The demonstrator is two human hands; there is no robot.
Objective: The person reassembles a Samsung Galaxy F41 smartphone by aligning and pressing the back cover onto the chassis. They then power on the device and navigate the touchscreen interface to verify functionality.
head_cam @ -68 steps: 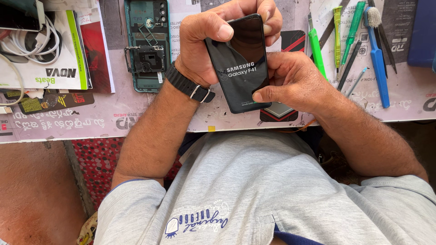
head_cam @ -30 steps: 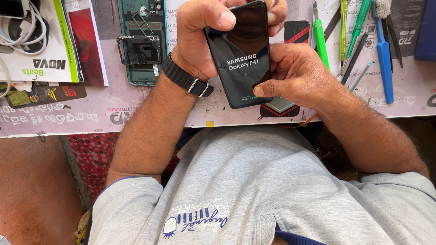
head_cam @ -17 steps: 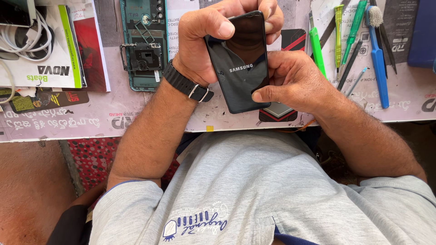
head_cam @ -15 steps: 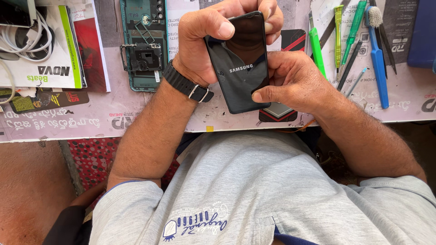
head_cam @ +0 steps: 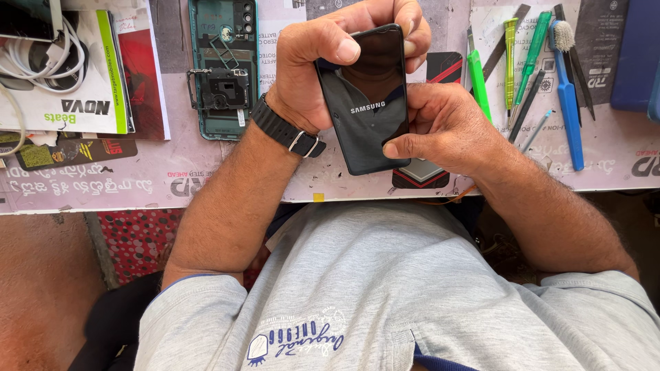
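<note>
Held above the surface, near its front edge: dark phone, glossy back panel up, lifted off the mat. Left hand clamped round the top end, thumb pressed on the back at about 11 o'clock of the panel, fingers curled over the far top edge. Right hand wrapped along the 3 o'clock side, index fingertip pushed against the lower right edge near 5 o'clock. Black watch on left wrist.

Progress, judged: back panel looked seated over most of the body, no open gap visible; both hands looked busy pressing edges down, so closing probably mostly done, lower right edge possibly left. Seam not clear enough to tell whether fully snapped.

Elsewhere: stripped teal phone frame at 9 o'clock of the held phone, lying flat, internals exposed, untouched. Green pry tool, green screwdriver and blue brush at 3 o'clock, well apart from hands. White cable coiled at far 9 o'clock on a box.
</note>
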